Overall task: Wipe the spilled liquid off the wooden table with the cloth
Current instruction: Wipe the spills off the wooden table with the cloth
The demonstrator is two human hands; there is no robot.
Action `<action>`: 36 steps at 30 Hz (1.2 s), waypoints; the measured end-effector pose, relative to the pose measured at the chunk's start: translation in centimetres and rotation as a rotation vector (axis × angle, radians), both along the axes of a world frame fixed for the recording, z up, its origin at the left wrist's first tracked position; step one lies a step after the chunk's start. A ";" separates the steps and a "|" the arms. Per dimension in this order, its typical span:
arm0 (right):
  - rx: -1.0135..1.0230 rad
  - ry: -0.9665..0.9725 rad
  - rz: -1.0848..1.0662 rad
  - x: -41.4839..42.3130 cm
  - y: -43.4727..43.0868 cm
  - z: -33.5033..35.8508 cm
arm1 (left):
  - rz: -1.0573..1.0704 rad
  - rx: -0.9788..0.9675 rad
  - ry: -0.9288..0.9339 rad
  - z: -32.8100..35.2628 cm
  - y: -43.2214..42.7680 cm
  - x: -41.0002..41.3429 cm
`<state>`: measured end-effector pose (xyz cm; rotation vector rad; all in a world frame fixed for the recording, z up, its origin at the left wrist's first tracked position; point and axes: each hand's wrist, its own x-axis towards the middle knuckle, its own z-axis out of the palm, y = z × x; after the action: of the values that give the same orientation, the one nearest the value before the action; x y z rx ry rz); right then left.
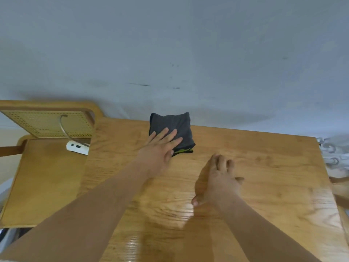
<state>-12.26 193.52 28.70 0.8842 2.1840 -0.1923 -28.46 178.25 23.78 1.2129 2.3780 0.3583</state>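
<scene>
Wall, pale grey and scuffed [188, 44], fills the upper half. Below it spreads the light wooden table [273, 176], with a glossy patch [170, 214] toward six o'clock; whether it is wet or mere glare I cannot tell. A wooden chair with a cane back [47, 176] stands at nine o'clock. The left hand [160, 148] lies flat, its straight, spread fingers [170, 135] pressing on the near half of the folded dark-grey cloth [175, 123], which sits at the table's twelve o'clock edge; nothing is gripped. The right hand [217, 178] rests on the wood at the cloth's five o'clock, apart from it, fingers loosely curled and holding nothing. A small white plastic block with a cable [76, 146] lies on the chair seat.
</scene>
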 end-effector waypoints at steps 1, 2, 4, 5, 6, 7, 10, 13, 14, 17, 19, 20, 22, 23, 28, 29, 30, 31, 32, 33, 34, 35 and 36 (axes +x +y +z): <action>0.028 -0.024 0.018 -0.1 -0.3 0.2 | 0.039 0.005 -0.005 -0.1 -2.2 -0.6; 0.057 -0.049 0.035 -0.4 -0.7 0.4 | 0.071 0.007 -0.008 -0.3 -4.4 -1.1; 0.095 -0.079 0.067 -1.0 -1.9 1.0 | 0.124 0.009 0.001 -0.5 -8.5 -1.9; 0.109 -0.084 0.107 -1.5 -2.8 1.6 | 0.153 0.010 0.004 -0.6 -10.2 -2.3; 0.124 -0.077 0.175 -2.2 -4.0 2.1 | 0.185 0.015 0.002 -0.7 -11.8 -2.5; 0.126 -0.064 0.263 -3.0 -5.3 2.6 | 0.213 0.020 -0.004 -0.7 -13.2 -2.5; 0.019 0.041 0.416 -6.1 -10.3 3.2 | 0.272 0.065 -0.018 -1.0 -16.8 -1.1; -0.150 0.207 0.347 -9.3 -15.1 3.0 | 0.327 0.100 -0.009 -1.2 -20.2 1.6; -0.179 0.246 0.335 -9.8 -16.2 2.8 | 0.342 0.082 0.006 -1.4 -21.2 2.7; -0.162 0.230 0.329 -10.0 -16.5 2.4 | 0.371 0.054 0.047 -1.7 -23.6 5.7; -0.096 0.181 0.309 -10.2 -14.9 2.3 | 0.333 0.066 0.071 -2.0 -24.6 6.4; -0.065 0.162 0.289 -10.5 -14.0 2.3 | 0.299 0.067 0.088 -2.0 -24.9 6.1; -0.026 0.123 0.227 -11.5 -12.5 2.4 | 0.228 0.036 0.123 -2.0 -25.0 3.9; -0.022 0.107 0.194 -12.0 -11.9 2.4 | 0.199 0.018 0.138 -1.9 -24.6 2.4; -0.096 0.125 0.059 -13.4 -10.8 0.9 | 0.119 -0.106 0.136 -0.4 -20.2 -7.5; -0.102 0.125 0.053 -13.5 -10.7 0.8 | 0.092 -0.131 0.153 -0.1 -19.2 -9.3; -0.105 0.125 0.046 -13.5 -10.5 0.7 | 0.069 -0.146 0.165 0.2 -18.3 -10.8; -0.106 0.124 0.040 -13.6 -10.5 0.7 | 0.047 -0.157 0.171 0.3 -17.4 -12.2; -0.103 0.123 0.038 -13.7 -10.4 0.7 | 0.025 -0.172 0.171 0.6 -16.6 -13.5; -0.098 0.120 0.037 -13.8 -10.4 0.7 | 0.005 -0.192 0.164 0.7 -15.8 -14.6; -0.094 0.115 0.039 -13.9 -10.4 0.7 | -0.009 -0.217 0.145 0.9 -14.9 -15.7; -0.092 0.110 0.041 -13.9 -10.3 0.6 | -0.013 -0.244 0.114 1.1 -14.0 -16.6; -0.091 0.111 0.040 -13.9 -10.3 0.5 | -0.011 -0.273 0.082 1.4 -12.9 -17.5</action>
<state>-26.14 183.22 29.20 0.7944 2.2741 -0.3258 -45.98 165.31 25.14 1.1310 2.3921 -0.0221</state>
